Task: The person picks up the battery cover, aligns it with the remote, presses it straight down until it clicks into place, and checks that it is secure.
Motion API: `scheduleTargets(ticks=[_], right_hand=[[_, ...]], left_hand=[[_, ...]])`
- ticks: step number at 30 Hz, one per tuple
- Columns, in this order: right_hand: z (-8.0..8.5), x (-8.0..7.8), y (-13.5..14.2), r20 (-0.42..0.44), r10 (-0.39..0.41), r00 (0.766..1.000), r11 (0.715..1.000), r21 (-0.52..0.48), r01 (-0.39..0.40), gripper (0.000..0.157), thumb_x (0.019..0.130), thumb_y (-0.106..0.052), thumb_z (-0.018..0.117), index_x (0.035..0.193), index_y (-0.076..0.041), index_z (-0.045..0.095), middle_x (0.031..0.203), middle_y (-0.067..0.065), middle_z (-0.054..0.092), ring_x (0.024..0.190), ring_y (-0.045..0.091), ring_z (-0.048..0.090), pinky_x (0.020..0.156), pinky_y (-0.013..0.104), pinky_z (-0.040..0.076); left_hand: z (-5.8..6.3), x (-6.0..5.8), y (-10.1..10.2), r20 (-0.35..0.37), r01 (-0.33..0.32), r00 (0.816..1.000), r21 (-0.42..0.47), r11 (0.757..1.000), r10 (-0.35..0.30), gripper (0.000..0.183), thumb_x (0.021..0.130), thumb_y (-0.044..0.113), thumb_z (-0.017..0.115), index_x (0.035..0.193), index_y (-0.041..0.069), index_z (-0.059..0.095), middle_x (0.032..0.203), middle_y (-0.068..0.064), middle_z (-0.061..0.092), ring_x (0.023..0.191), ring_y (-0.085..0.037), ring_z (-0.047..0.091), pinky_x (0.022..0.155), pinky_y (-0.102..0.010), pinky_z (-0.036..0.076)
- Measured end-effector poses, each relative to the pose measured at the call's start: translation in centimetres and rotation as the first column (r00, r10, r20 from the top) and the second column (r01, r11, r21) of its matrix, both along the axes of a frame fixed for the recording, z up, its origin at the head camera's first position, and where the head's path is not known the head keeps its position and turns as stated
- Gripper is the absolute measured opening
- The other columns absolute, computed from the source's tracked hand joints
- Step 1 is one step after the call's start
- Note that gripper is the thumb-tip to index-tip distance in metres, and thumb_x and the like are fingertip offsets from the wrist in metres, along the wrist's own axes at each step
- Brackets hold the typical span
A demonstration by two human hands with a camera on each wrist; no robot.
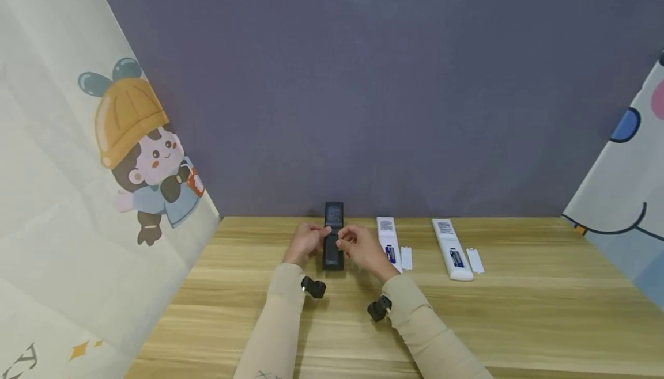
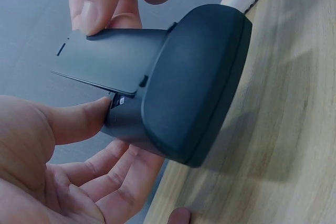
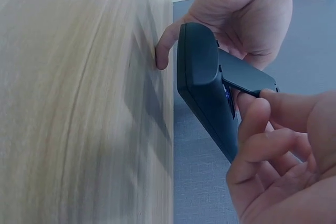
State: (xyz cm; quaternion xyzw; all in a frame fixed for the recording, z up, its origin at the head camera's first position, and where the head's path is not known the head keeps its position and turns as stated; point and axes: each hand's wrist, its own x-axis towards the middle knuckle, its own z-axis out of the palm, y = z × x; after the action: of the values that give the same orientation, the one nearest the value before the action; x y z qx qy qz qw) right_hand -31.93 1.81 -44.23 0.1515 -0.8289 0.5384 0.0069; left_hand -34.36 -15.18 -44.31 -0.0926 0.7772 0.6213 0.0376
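Observation:
A black remote control is held back side up near the rear edge of the table. My left hand grips it from the left, thumb at the rim of its battery compartment. On the other side, my right hand pinches the black battery cover between thumb and fingers. The cover is tilted up at its far end, with its other end close to the rounded end of the remote. Under it shows a sliver of the compartment, with something blue inside; the rest is hidden.
To the right lie two white remotes, the nearer one and a farther one, both with blue batteries in open compartments. A white cover and another white cover lie beside them. A dark grey wall panel rises behind the wooden table.

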Motion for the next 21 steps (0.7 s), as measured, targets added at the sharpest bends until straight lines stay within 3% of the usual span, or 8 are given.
scheduleTargets(ticks=[5, 14, 21], right_hand=[[0.06, 0.05, -0.09, -0.008, -0.002, 1.000, 1.000, -0.020, 0.001, 0.012, 0.093, -0.001, 0.070, 0.104, -0.005, 0.066, 0.082, 0.007, 0.070, 0.062, 0.024, 0.064, 0.055, 0.028, 0.049], [-0.19, 0.10, -0.30, -0.069, -0.014, 0.998, 1.000, 0.002, 0.015, 0.020, 0.092, 0.001, 0.071, 0.108, -0.008, 0.064, 0.079, 0.006, 0.070, 0.056, 0.016, 0.060, 0.053, 0.028, 0.048], [-0.16, 0.20, -0.29, -0.057, -0.015, 0.998, 1.000, 0.010, 0.016, 0.020, 0.092, 0.002, 0.070, 0.109, -0.007, 0.064, 0.082, 0.010, 0.069, 0.061, 0.026, 0.065, 0.055, 0.029, 0.050]], left_hand=[[0.06, 0.05, 0.08, 0.005, -0.004, 1.000, -0.003, 1.000, 0.004, 0.033, 0.099, 0.023, 0.068, 0.119, -0.003, 0.068, 0.092, -0.007, 0.069, 0.069, -0.014, 0.062, 0.065, -0.030, 0.050], [-0.04, 0.15, 0.04, -0.002, -0.007, 1.000, -0.002, 1.000, 0.007, 0.032, 0.099, 0.022, 0.068, 0.118, -0.004, 0.068, 0.086, -0.004, 0.068, 0.068, -0.014, 0.061, 0.065, -0.031, 0.049], [0.17, 0.17, 0.12, 0.002, -0.002, 1.000, 0.010, 1.000, 0.002, 0.033, 0.099, 0.022, 0.068, 0.119, -0.004, 0.067, 0.088, -0.005, 0.068, 0.070, -0.016, 0.061, 0.068, -0.033, 0.049]])
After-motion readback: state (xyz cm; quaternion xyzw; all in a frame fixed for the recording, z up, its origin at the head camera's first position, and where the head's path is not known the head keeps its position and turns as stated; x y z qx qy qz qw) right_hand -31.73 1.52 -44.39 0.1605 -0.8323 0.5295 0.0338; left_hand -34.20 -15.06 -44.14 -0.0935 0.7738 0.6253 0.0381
